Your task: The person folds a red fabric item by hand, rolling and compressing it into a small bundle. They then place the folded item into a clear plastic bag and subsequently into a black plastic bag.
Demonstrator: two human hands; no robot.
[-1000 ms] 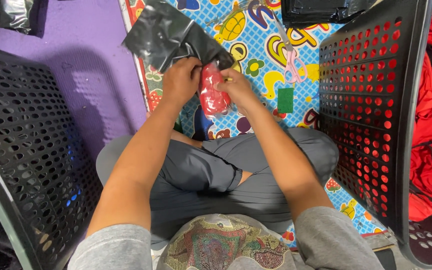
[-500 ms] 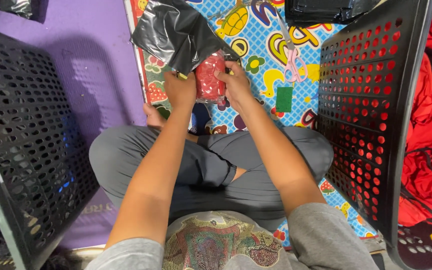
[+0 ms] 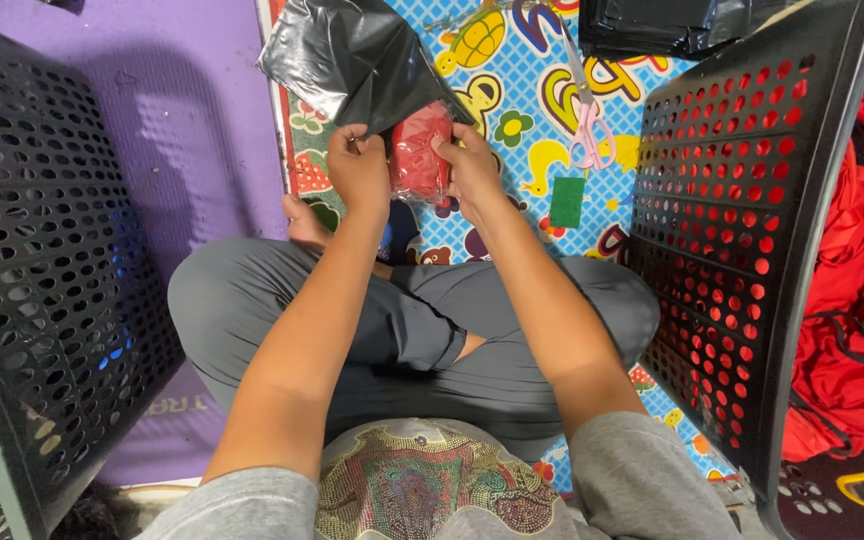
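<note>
I sit cross-legged on the floor. My left hand point(image 3: 357, 165) pinches the open edge of a black plastic bag point(image 3: 352, 55) held up in front of me. My right hand point(image 3: 470, 165) grips a red item wrapped in clear plastic point(image 3: 420, 150), which sits partly inside the bag's mouth. Both hands are close together, just above my knees. The upper part of the red item is hidden by the bag.
A black perforated basket point(image 3: 42, 270) stands at my left, another point(image 3: 752, 230) at my right with red fabric point(image 3: 852, 250) in and behind it. Pink-handled scissors point(image 3: 587, 135) and a small green card point(image 3: 566, 201) lie on the colourful play mat point(image 3: 522, 60). More black bags point(image 3: 672, 25) lie at the top.
The red item has gone further into the black bag. Both hands have stayed close together on it, and the bag now hangs more over the item.
</note>
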